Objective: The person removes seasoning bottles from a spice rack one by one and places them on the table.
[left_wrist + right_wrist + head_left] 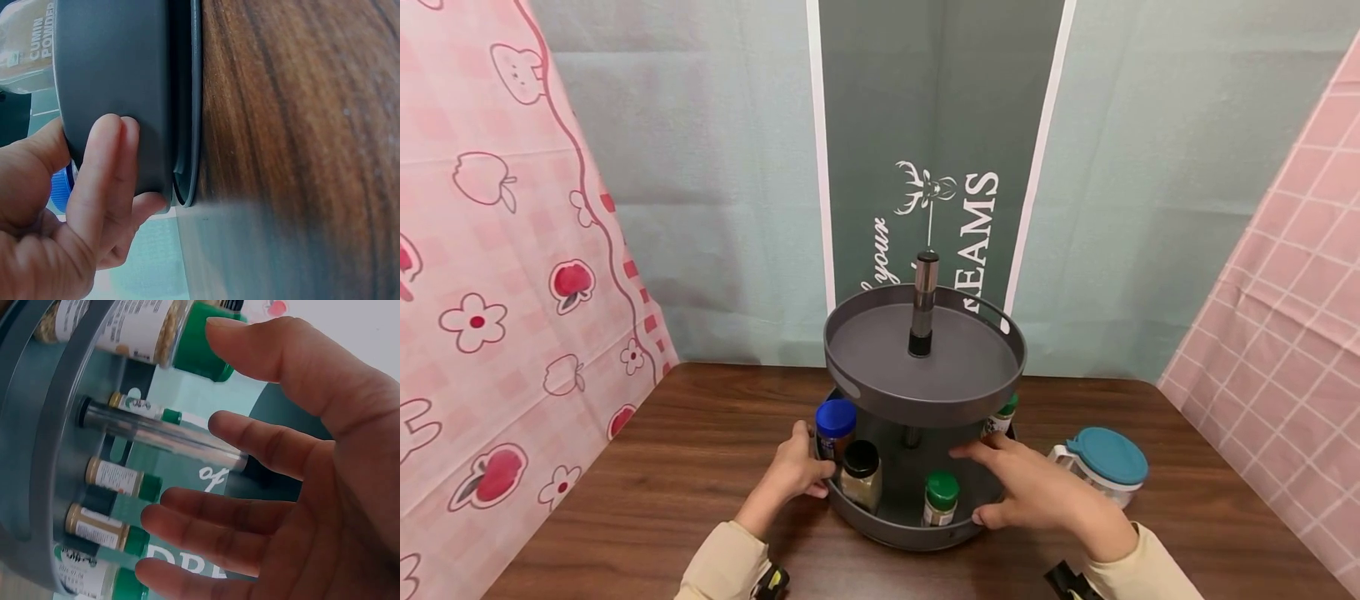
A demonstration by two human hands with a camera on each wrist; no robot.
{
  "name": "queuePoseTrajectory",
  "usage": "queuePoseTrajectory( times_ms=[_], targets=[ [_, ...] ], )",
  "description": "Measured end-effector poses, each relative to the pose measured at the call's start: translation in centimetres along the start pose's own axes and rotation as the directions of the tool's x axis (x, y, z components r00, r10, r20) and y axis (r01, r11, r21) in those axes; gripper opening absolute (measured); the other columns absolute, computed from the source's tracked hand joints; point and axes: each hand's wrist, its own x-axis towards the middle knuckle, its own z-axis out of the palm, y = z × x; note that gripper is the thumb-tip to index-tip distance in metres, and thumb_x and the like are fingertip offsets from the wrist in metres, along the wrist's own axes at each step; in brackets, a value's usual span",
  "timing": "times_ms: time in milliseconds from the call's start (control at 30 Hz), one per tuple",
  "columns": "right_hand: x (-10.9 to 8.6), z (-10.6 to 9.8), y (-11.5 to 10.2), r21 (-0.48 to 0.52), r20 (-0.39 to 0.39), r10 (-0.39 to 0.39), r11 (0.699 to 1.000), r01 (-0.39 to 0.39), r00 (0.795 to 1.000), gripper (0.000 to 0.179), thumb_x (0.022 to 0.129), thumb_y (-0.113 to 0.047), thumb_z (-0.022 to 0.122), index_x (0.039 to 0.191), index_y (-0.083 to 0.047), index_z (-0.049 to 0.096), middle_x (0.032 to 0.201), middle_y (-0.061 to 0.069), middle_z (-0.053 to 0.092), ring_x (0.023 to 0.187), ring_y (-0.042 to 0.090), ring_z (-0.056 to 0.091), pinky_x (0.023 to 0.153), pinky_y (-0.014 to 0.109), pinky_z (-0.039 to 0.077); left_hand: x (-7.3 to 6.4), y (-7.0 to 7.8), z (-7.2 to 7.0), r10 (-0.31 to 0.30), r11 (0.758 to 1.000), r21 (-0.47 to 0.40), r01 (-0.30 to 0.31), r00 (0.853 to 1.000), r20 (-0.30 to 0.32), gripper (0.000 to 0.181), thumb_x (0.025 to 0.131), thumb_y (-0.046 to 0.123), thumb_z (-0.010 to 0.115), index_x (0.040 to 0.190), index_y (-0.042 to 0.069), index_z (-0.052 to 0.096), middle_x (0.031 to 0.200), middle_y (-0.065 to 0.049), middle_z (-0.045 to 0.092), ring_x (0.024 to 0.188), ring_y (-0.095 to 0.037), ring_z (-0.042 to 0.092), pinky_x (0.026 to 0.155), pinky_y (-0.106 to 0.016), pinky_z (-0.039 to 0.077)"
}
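My left fingers (97, 169) grip the lower tray (898, 537) by its rim, probably stiff and safest, while right fingers (206, 530) spread empty over it.

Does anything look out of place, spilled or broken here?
No spill or damage shows. Only the teal-lidded container stands out, mildly: it sits apart on the table, while the spice jars stand in the lower tray. It may simply belong there.
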Motion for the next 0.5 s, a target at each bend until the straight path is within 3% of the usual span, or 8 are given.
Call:
queuePoseTrajectory(
  times_ms=[500],
  targets=[
    [1.5, 0.8, -2.3, -0.024, 0.008, -0.069, 0.997, 0.069, 0.998, 0.054, 0.075, -0.022, 0.075, 0.124, -0.014, 0.056, 0.126, 0.009, 0.046, 0.107, 0.022, 0.049, 0.082, 0.041, 0.045, -0.1, -0.1, 0.0, 0.010, 1.000, 0.003, -0.010, 1.000, 0.001, 0.056, 0.068, -0.012, 0.062, 0.115, -0.006, 0.032, 0.078, -0.025, 0.049, 0.044, -0.022, 0.058, 0.043, -0.034, 0.050]
  ],
)
